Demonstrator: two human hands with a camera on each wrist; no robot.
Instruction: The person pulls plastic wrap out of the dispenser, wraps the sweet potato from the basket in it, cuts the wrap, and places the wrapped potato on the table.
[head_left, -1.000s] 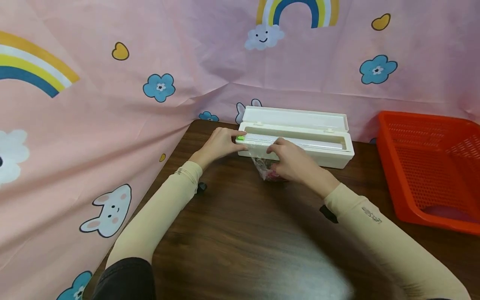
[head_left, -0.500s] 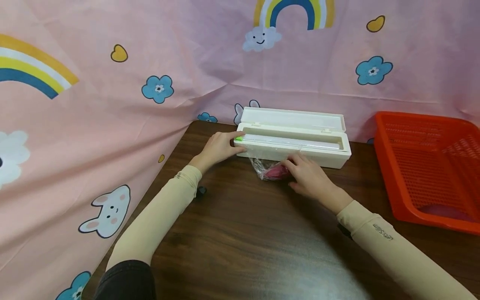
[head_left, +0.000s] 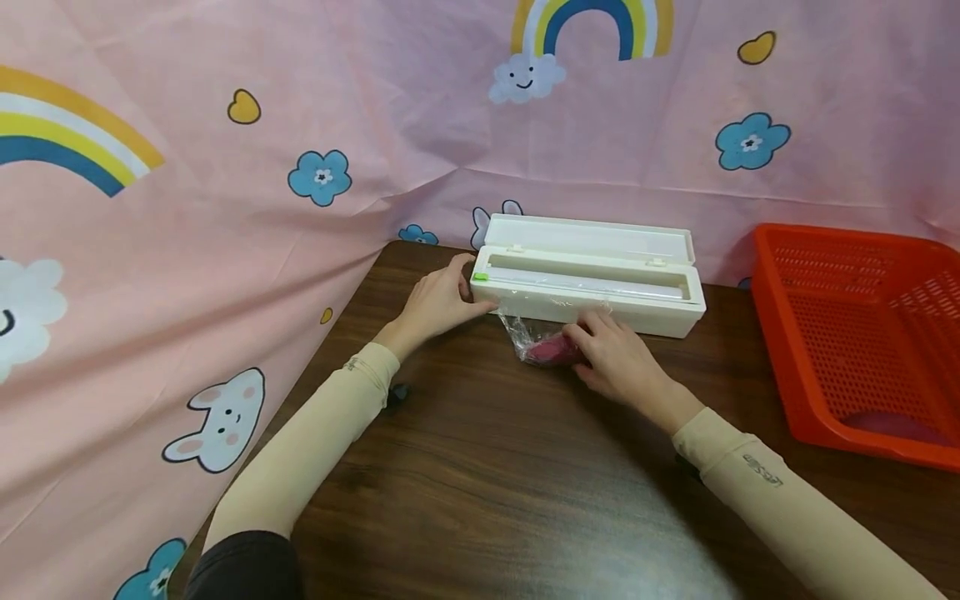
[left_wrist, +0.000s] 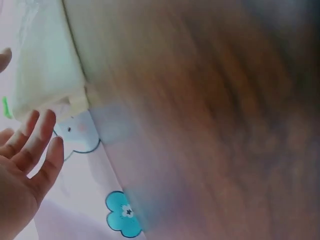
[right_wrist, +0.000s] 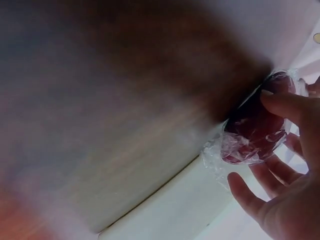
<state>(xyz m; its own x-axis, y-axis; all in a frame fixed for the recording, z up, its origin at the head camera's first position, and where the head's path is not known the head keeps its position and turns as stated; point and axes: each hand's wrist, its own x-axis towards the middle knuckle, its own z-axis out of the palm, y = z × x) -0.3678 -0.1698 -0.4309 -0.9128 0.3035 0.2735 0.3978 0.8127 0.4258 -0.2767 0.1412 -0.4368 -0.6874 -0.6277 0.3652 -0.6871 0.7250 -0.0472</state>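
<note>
A white cling film dispenser box [head_left: 637, 315] lies with its lid [head_left: 592, 237] raised and a film roll [head_left: 581, 282] inside. A green slider [head_left: 481, 277] sits at its front left corner. My left hand [head_left: 442, 302] is at the box's left end, fingers spread and relaxed, thumb near the front wall. In the left wrist view those fingers [left_wrist: 45, 130] show nothing between them. In front of the box, my right hand [head_left: 618, 358] holds a dark red rounded object [head_left: 551, 350] partly wrapped in clear film [right_wrist: 245, 145]. The right thumb lies on it, with fingers on its other side.
An orange-red plastic basket [head_left: 776, 350] stands at the right, with a purplish object [head_left: 896, 425] low inside it. Behind the brown wooden table [head_left: 510, 483] hangs a pink patterned cloth [head_left: 420, 100], which also runs along the left side.
My right hand has come down and right from the box's front to the wrapped red object. My left index finger has drawn back from the green slider.
</note>
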